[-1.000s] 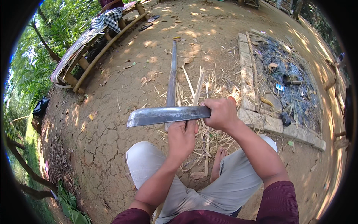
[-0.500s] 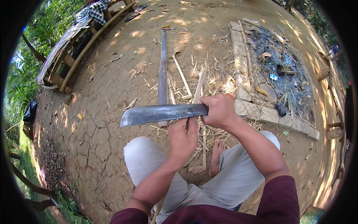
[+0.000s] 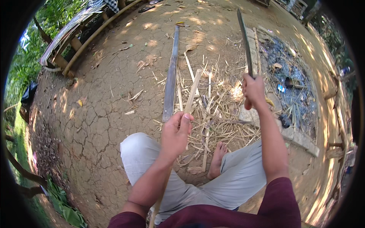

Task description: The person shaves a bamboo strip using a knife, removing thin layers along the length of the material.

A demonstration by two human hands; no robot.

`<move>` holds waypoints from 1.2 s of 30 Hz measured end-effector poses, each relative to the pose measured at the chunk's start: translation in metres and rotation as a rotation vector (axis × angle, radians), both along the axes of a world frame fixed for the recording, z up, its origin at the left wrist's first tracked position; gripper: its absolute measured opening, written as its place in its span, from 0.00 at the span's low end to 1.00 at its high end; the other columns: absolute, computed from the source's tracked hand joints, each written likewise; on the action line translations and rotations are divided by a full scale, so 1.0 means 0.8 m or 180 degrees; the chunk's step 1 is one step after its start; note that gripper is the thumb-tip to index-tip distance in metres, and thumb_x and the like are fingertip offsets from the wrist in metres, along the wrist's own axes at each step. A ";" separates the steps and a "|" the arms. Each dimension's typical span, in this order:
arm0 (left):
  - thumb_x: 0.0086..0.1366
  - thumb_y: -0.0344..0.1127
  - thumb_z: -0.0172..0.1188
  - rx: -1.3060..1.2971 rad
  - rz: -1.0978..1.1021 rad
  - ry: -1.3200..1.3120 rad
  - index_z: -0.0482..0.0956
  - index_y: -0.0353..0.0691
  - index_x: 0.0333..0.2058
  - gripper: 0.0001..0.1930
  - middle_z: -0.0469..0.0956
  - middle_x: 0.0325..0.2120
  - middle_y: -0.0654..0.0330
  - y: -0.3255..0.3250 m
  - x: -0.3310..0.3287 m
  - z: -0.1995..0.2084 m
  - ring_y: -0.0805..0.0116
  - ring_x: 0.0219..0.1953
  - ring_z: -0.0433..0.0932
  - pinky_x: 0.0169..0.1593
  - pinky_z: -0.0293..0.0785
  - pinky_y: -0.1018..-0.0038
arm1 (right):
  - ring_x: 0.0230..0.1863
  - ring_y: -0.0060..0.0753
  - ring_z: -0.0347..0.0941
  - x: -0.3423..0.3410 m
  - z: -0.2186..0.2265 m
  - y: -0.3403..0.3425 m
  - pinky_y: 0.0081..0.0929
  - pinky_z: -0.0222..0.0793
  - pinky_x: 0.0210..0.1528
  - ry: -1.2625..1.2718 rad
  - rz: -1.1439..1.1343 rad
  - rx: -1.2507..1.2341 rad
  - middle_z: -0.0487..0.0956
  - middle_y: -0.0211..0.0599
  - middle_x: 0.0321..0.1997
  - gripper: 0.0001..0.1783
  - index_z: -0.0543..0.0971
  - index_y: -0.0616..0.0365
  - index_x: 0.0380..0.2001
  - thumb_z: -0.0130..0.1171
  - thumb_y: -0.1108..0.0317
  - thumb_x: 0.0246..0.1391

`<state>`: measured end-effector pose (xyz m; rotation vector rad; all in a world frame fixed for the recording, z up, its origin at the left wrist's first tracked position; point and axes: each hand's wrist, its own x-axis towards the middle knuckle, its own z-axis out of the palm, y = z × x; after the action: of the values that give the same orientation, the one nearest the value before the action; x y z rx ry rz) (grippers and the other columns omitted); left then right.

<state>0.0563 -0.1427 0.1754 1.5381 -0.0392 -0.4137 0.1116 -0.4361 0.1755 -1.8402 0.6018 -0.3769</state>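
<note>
My left hand [image 3: 176,130] is closed around a long pale strip of split bamboo [image 3: 193,91]. The strip's upper end points forward, and its lower part runs back under my forearm toward my lap. Off to the right, my right hand [image 3: 254,91] grips the handle of a machete [image 3: 246,43]. Its long dark blade is raised and points away from me, apart from the strip. A dark bamboo pole [image 3: 171,83] lies on the ground just beyond my left hand. Thin bamboo shavings and slivers [image 3: 228,127] are scattered between my bare foot [image 3: 218,159] and the pole.
At the right lies a brick-edged fire pit [image 3: 296,138] with ash, leaves and a blue-and-white scrap [image 3: 281,88]. A low bamboo bench [image 3: 81,36] stands at the far left, with sandals [image 3: 148,8] near it. Cracked dry earth [image 3: 95,125] spreads to the left.
The machete has swung from lying level across the strip, above my left hand, to pointing forward at the right. My right hand moved right; my left hand shifted slightly left and still holds the strip.
</note>
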 end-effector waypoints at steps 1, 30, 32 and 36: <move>0.75 0.39 0.47 -0.0054 0.0046 0.0057 0.76 0.39 0.40 0.12 0.66 0.20 0.73 0.000 0.006 0.004 0.86 0.16 0.56 0.19 0.52 0.84 | 0.11 0.18 0.62 -0.009 0.012 0.033 0.20 0.54 0.13 -0.0068 0.0202 0.0049 0.68 0.26 0.11 0.19 0.72 0.56 0.16 0.55 0.63 0.60; 0.73 0.38 0.52 -0.0369 0.0129 -0.0025 0.81 0.33 0.41 0.14 0.67 0.20 0.71 -0.014 -0.023 -0.004 0.86 0.20 0.59 0.22 0.55 0.82 | 0.25 0.44 0.79 -0.011 -0.023 0.059 0.40 0.70 0.30 0.0409 0.1034 -0.3081 0.80 0.45 0.20 0.10 0.82 0.55 0.26 0.58 0.61 0.46; 0.74 0.39 0.50 -0.0479 -0.0289 0.0021 0.79 0.35 0.43 0.14 0.68 0.22 0.72 -0.007 -0.053 0.007 0.88 0.16 0.55 0.18 0.50 0.85 | 0.24 0.43 0.78 0.012 0.005 -0.012 0.38 0.69 0.28 0.0666 0.0144 -0.1923 0.78 0.48 0.18 0.15 0.80 0.65 0.27 0.54 0.62 0.53; 0.75 0.41 0.46 -0.0789 -0.0275 0.0710 0.77 0.37 0.44 0.15 0.67 0.21 0.72 0.008 -0.028 0.002 0.88 0.14 0.53 0.16 0.49 0.86 | 0.18 0.29 0.70 0.000 0.016 -0.028 0.31 0.63 0.22 0.0453 -0.0071 -0.0819 0.74 0.36 0.14 0.16 0.79 0.67 0.24 0.53 0.64 0.57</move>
<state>0.0342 -0.1359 0.1771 1.2425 0.0166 -0.6239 0.1120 -0.4582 0.1885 -2.1214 0.6975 -0.3530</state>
